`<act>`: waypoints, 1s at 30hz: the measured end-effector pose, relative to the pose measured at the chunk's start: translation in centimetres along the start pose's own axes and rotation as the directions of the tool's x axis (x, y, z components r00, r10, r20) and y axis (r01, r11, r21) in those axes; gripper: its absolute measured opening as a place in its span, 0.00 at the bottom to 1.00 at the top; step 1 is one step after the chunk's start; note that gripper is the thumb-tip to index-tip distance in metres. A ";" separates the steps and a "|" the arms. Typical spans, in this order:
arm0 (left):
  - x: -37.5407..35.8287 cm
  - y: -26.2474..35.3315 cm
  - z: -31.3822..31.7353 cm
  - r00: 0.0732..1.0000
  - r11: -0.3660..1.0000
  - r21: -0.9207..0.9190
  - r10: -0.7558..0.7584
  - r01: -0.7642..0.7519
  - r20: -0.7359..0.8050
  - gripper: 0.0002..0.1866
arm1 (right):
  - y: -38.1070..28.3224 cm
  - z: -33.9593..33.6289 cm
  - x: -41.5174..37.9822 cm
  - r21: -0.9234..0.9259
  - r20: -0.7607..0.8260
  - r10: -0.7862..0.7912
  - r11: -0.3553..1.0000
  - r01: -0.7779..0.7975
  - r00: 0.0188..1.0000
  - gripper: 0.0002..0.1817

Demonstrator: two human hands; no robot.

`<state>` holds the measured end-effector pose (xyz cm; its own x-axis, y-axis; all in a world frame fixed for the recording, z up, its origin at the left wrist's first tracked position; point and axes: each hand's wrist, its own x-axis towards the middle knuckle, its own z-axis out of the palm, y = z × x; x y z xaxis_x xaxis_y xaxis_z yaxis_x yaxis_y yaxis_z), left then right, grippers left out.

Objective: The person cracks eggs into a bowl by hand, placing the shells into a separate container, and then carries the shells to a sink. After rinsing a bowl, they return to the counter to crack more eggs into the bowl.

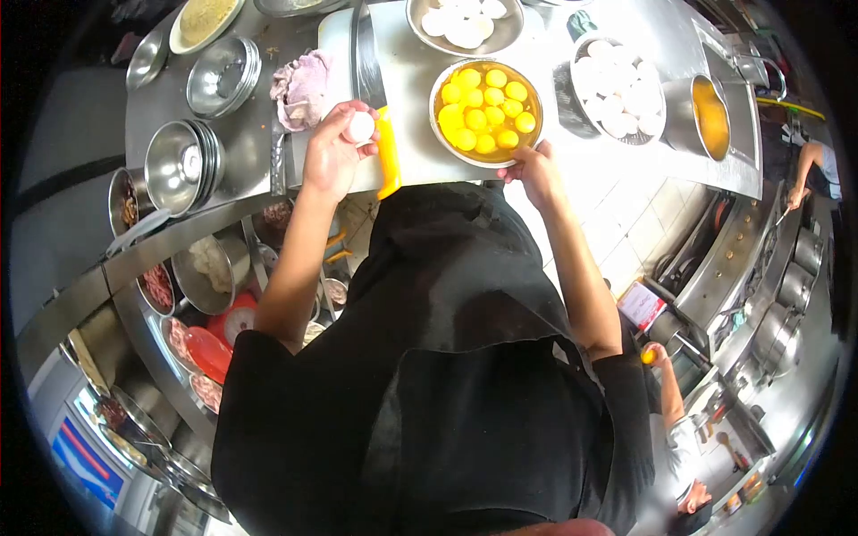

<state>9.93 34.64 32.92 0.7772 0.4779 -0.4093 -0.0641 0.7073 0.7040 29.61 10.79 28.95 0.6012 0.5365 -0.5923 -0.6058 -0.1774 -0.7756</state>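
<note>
My left hand [327, 161] is closed around a white egg [359, 128], held over the near edge of the table. My right hand [537, 173] grips the lower right rim of a metal bowl [480, 163], thumb at the edge. Many whole yolks [475, 117] float in egg white inside that bowl. Between my left hand and the bowl lies a knife with a yellow handle [388, 161], its blade pointing away from me. The bowl and knife rest on a white cutting board [409, 89].
A colander of white eggs [617, 94] and a pot of orange-yellow liquid [712, 121] stand right. Another bowl holding white eggs or shells [466, 25] is beyond. Stacked metal bowls [174, 165] and a purplish cloth [302, 89] lie left. Two people work near the stoves.
</note>
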 end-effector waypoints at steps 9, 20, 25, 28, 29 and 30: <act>-0.5 0.3 -0.9 0.999 0.996 0.082 0.039 -0.039 0.004 0.12 | -0.1 -0.9 0.2 -0.053 -0.013 0.045 0.998 -0.046 0.999 0.19; -0.5 -1.4 3.4 0.995 0.992 0.079 0.100 -0.099 -0.010 0.12 | -2.7 -5.9 -2.4 -0.084 0.013 0.070 0.994 -0.068 0.997 0.17; 0.1 -4.1 6.9 0.988 0.988 0.018 0.156 -0.156 0.023 0.16 | -8.3 -9.6 -4.0 -0.086 0.076 0.056 0.995 -0.049 0.996 0.19; 0.4 -5.9 10.0 0.987 0.987 0.023 0.159 -0.160 0.024 0.15 | -12.2 -12.3 -5.3 -0.105 0.021 0.044 0.994 -0.041 0.999 0.18; 0.7 -6.6 10.6 0.986 0.987 0.020 0.162 -0.162 0.037 0.15 | -13.5 -13.4 -5.6 -0.092 -0.037 0.025 0.995 -0.029 0.999 0.16; 1.0 -7.3 11.3 0.986 0.987 0.007 0.159 -0.160 0.058 0.15 | -14.8 -14.8 -5.8 -0.098 -0.056 0.011 0.995 -0.016 0.998 0.16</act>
<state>18.19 24.07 33.92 0.7921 0.5532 -0.2581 -0.1826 0.6181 0.7646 42.82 -1.88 40.63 0.6229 0.4876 -0.6118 -0.5614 -0.2661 -0.7836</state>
